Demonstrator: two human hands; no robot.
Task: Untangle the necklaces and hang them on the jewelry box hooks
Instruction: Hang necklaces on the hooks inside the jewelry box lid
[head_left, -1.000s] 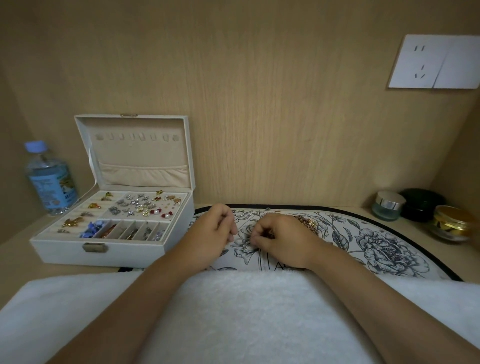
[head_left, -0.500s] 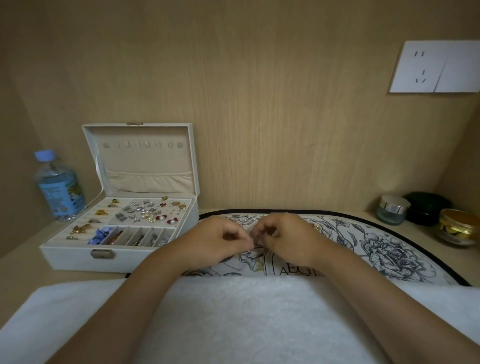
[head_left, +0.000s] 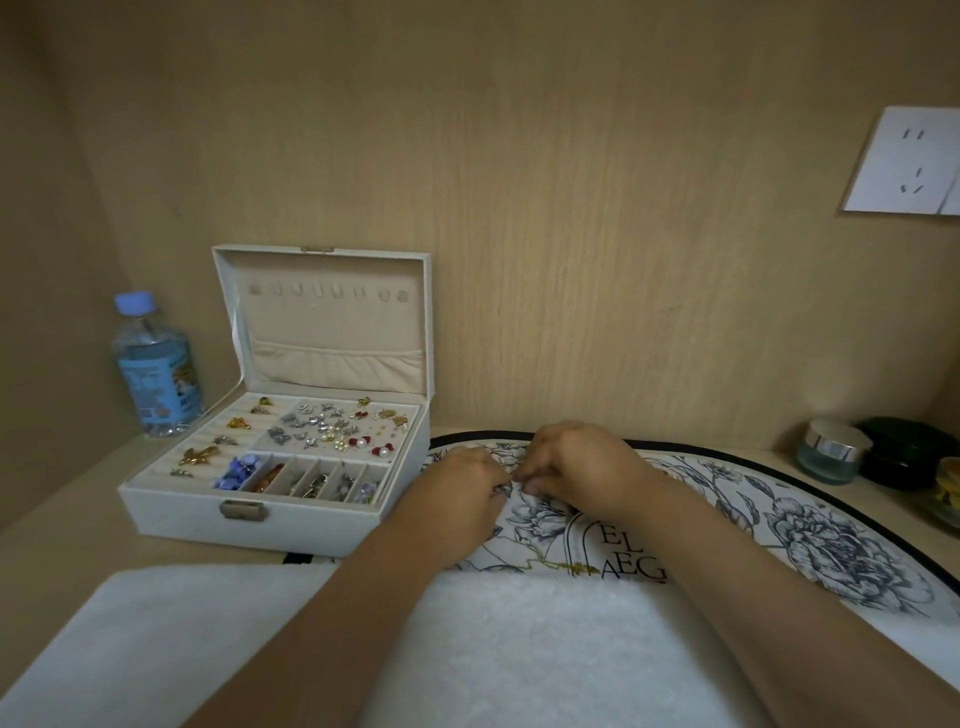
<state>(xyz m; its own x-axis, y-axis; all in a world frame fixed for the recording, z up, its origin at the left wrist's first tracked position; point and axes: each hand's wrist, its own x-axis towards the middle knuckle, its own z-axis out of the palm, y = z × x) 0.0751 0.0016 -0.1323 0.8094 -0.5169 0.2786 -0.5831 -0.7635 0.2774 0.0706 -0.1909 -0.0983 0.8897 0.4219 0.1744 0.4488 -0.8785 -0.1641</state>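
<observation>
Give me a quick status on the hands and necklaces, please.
Left hand and right hand curled, fingertips meeting over mat; grasp hidden. Gold chain lies by towel. Lid hooks bare. Nothing blocking box.

Bottle (head_left: 153, 369), blue cap, upright at far left. Floral mat (head_left: 831, 540) on desk (head_left: 62, 519), near edge under white towel (head_left: 519, 649). Three jars grouped at right: glass jar (head_left: 831, 452), silver lid; dark jar (head_left: 906, 452) beside it; third jar (head_left: 948, 491), apparently gold, cut off by frame edge. Socket (head_left: 904, 161) on wall (head_left: 571, 208), upper right.

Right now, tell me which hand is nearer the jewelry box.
Left. The left hand lies just right of the jewelry box; the right hand is farther right, over the floral mat.
</observation>
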